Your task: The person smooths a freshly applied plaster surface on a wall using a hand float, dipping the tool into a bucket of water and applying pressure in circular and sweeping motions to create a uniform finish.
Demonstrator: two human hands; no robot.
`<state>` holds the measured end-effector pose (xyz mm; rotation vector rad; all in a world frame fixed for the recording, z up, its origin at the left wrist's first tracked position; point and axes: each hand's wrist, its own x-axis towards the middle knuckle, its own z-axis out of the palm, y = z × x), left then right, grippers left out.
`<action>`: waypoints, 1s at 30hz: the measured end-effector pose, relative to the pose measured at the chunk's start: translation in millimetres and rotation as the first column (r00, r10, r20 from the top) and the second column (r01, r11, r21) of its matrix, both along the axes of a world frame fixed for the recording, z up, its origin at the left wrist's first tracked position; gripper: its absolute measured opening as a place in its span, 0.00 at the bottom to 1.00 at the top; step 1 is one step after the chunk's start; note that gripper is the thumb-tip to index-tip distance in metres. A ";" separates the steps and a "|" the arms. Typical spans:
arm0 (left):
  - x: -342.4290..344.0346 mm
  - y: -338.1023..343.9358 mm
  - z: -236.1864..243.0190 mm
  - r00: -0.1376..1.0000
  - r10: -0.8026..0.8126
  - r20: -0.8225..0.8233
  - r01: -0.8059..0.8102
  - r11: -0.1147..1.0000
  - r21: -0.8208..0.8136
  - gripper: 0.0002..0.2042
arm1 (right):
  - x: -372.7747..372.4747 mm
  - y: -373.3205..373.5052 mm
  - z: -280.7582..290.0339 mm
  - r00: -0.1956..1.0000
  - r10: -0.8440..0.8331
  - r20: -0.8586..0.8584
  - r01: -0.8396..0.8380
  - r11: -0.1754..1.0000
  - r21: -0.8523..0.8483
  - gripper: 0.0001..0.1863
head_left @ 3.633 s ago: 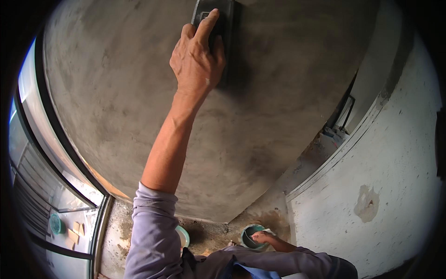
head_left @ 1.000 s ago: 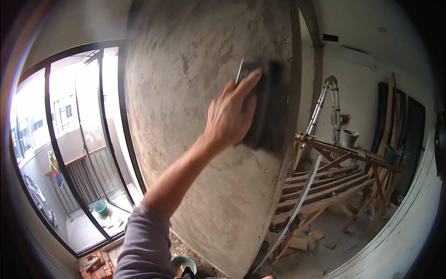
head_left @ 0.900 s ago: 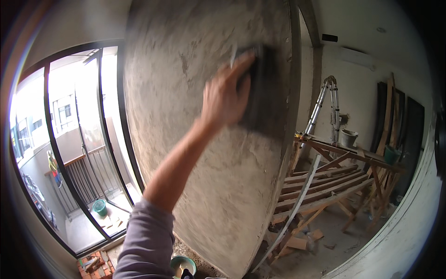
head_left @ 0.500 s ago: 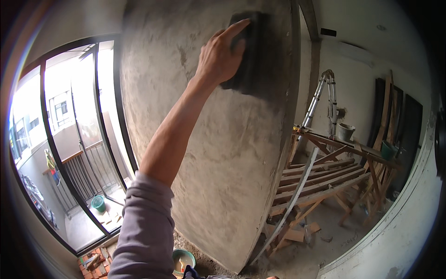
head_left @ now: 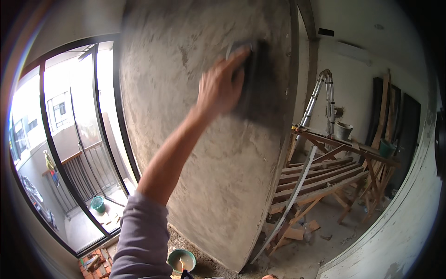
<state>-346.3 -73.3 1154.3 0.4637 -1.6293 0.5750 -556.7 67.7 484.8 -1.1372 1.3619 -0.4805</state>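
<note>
My left hand [head_left: 219, 89] reaches up and presses a dark rectangular float [head_left: 257, 79] flat against the grey, wet-looking plastered wall [head_left: 186, 139]. The hand and float are blurred by motion. My left arm in a lilac sleeve [head_left: 141, 237] rises from the lower edge. Only a sliver of my right hand [head_left: 268, 277] shows at the bottom edge, and I cannot tell what it does.
A green bowl of pale mix [head_left: 182, 260] sits on the floor at the wall's foot. Wooden trestles and planks [head_left: 325, 176] and an aluminium ladder [head_left: 320, 97] stand to the right. A black-framed glass door [head_left: 79, 153] opens onto a balcony with a green bucket [head_left: 97, 203].
Over the last half second my left hand has slid the float downward on the wall. Earlier it rose from mid-wall to higher up.
</note>
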 end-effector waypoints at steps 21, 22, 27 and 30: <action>261.1 -251.8 42.8 0.891 0.296 -0.343 -0.223 0.946 0.237 0.23 | 45.4 -12.0 -31.5 0.995 0.020 -0.095 -0.008 0.992 0.126 0.21; 300.0 -298.7 3.3 0.887 0.311 -0.342 -0.241 0.942 0.232 0.24 | 51.1 -10.8 -34.3 0.995 0.015 -0.100 -0.002 0.991 0.134 0.21; 346.8 -323.0 -317.3 0.863 0.111 -0.492 0.065 0.943 0.327 0.24 | 84.8 -6.0 -50.0 0.988 0.014 -0.154 0.015 0.983 0.181 0.22; 233.5 -203.2 -341.9 0.942 -0.002 -0.337 0.114 0.943 0.314 0.27 | 92.3 4.6 -60.5 0.978 0.004 -0.211 0.043 0.975 0.218 0.23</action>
